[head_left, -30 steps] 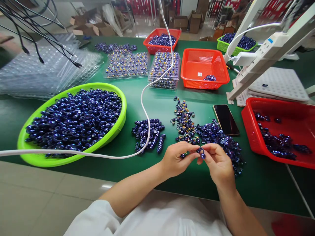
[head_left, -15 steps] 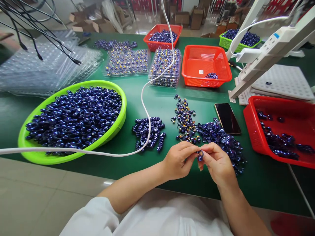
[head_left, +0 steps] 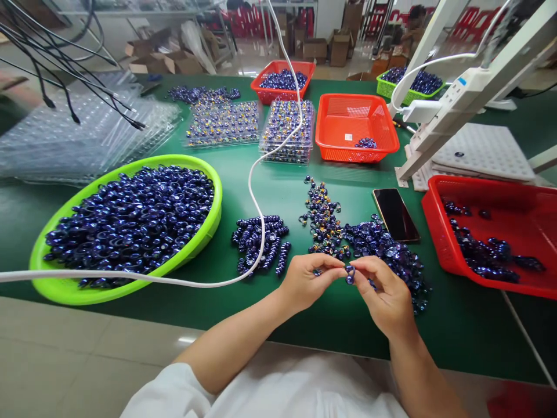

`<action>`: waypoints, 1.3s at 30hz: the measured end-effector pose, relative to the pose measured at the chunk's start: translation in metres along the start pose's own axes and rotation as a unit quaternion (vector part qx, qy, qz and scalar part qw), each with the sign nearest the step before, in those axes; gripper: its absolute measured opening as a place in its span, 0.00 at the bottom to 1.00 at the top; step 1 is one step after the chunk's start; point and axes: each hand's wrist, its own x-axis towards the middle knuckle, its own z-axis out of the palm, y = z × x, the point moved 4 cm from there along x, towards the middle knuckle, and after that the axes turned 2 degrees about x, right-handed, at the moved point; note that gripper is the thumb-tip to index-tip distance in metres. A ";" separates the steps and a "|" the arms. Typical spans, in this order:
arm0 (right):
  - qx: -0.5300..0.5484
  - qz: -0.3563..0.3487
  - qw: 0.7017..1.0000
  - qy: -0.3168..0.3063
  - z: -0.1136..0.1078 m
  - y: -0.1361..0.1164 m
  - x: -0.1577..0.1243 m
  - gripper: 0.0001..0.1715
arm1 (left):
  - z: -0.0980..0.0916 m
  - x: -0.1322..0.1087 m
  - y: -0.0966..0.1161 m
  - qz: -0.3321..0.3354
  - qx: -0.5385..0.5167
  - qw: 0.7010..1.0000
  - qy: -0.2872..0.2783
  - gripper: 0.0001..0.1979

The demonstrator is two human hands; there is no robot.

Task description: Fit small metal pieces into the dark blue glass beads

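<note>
Between my two hands is a small shiny dark-blue ring (head_left: 350, 274) with a round bead-like part hanging low. My left hand (head_left: 307, 280) pinches it from the left with thumb and forefinger. From the right, my right hand (head_left: 385, 293) grips it between thumb and fingertips. Just behind the hands lie a pile of blue pieces with gold-coloured bits (head_left: 322, 217) and a heap of dark-blue pieces (head_left: 387, 244), partly covered by my right hand. Left of my left hand are stacked blue rings (head_left: 261, 241) in short rows.
A green basket (head_left: 209, 232) full of blue rings stands left. A white cable (head_left: 251, 180) crosses the table. A phone (head_left: 397, 215), a red basket (head_left: 439, 249), an orange basket (head_left: 357, 154) and filled clear trays (head_left: 221, 123) stand around. A white post (head_left: 444, 125) rises at right.
Both hands still hold the ring at about the same spot. Their fingers have straightened and drawn slightly apart, so more of the ring shows. The view has tilted up slightly.
</note>
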 end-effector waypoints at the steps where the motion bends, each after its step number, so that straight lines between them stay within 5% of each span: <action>1: -0.031 -0.012 0.999 0.013 -0.002 0.000 0.000 0.09 | -0.002 0.001 0.001 -0.007 0.004 1.000 0.004 0.08; 9: -0.187 -0.201 0.960 0.046 0.005 -0.009 -0.001 0.20 | 0.003 -0.002 0.009 0.019 0.018 0.999 -0.019 0.07; 12: -0.198 -0.209 0.956 0.057 0.006 -0.011 -0.002 0.22 | 0.005 0.000 0.000 -0.083 -0.081 0.992 -0.042 0.09; 15: -0.169 -0.192 0.966 0.044 0.006 -0.013 -0.002 0.22 | 0.007 0.002 -0.012 -0.209 -0.221 0.947 -0.101 0.12; 22: -0.047 -0.113 0.984 -0.133 0.004 -0.012 0.003 0.15 | 0.005 0.003 -0.029 -0.359 -0.304 0.852 -0.230 0.12; 29: -0.037 -0.124 0.973 -0.191 0.000 -0.019 0.003 0.13 | 0.007 -0.006 -0.026 -0.366 -0.282 0.820 -0.337 0.15; 36: -0.081 -0.148 0.983 -0.067 -0.001 -0.015 0.003 0.16 | 0.006 0.000 -0.023 -0.320 -0.319 0.846 -0.284 0.15; 39: -0.087 -0.156 0.982 -0.069 0.000 -0.013 0.002 0.16 | 0.007 -0.001 -0.024 -0.331 -0.328 0.835 -0.291 0.15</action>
